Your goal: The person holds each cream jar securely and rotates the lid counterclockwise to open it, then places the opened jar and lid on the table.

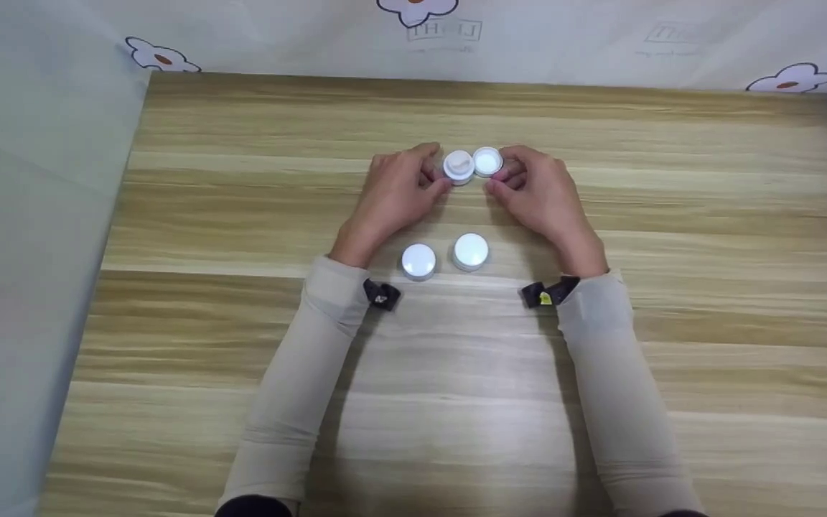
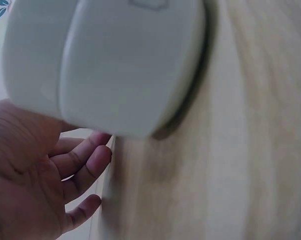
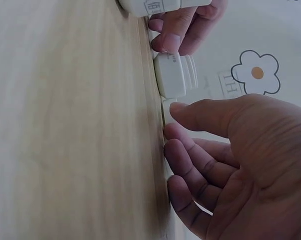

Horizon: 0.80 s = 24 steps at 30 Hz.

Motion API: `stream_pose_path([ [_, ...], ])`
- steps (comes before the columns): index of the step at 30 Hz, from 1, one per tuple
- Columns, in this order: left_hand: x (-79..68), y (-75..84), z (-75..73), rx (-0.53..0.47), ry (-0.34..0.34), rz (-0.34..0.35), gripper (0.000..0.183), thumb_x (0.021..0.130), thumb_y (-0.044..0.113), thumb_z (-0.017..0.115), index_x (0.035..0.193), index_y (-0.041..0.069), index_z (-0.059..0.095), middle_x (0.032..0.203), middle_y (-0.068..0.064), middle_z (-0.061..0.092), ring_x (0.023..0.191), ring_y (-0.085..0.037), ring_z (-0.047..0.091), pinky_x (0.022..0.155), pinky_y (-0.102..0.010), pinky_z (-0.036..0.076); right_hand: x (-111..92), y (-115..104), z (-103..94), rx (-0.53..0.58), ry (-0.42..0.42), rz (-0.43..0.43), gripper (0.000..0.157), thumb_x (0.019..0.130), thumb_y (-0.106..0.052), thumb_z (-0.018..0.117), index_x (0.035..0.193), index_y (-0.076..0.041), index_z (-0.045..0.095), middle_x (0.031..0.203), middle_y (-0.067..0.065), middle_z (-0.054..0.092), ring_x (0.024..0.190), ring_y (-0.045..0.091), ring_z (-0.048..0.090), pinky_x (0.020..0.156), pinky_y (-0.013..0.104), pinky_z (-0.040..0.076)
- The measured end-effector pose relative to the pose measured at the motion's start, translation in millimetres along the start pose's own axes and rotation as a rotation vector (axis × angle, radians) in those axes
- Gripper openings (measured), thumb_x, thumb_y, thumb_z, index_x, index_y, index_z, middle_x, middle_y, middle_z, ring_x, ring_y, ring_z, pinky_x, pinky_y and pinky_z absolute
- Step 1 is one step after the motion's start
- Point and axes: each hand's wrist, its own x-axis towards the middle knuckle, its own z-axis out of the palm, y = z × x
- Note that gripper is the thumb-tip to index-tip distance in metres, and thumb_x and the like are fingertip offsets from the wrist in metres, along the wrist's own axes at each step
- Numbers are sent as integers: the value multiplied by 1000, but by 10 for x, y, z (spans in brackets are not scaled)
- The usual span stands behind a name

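Note:
Near the far part of the table, my left hand holds a small white jar between thumb and fingers. The jar stands uncapped, its threaded neck showing in the right wrist view and something pale at its mouth in the head view. Right beside it, my right hand pinches a round white lid that lies with its hollow side up. In the left wrist view a capped white jar hides part of my left hand, including the fingertips at the uncapped jar.
Two capped white jars stand nearer me between my forearms, one on the left and one on the right. The wood-grain table ends at a pale flower-printed backdrop. Dark wrist cameras sit at both cuffs.

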Motion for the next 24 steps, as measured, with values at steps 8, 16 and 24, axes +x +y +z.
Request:
stream_pose_path([
  [8, -1, -3, -5, -18, -1, 3, 49, 99, 28, 75, 144, 13, 63, 103, 2, 80, 99, -15, 72, 119, -45, 36, 0, 0, -16, 6, 15, 12, 43, 96, -12, 76, 136, -1, 65, 113, 18, 78, 100, 28, 76, 87, 27, 57],
  [16, 0, 12, -33, -31, -24, -3, 58, 100, 31, 74, 151, 11, 57, 112, 1, 79, 106, -16, 72, 121, -44, 36, -91, -72, -167, -83, -45, 75, 45, 97, -23, 75, 134, 0, 65, 115, 18, 79, 105, 30, 77, 94, 42, 58],
  [24, -32, 34, -140, -66, -81, 4, 54, 103, 31, 71, 149, 8, 58, 121, -2, 79, 114, -17, 73, 116, -40, 45, -200, -245, -304, -141, -176, 50, 44, 98, -36, 74, 127, -2, 72, 120, 18, 77, 112, 31, 75, 103, 47, 55],
])
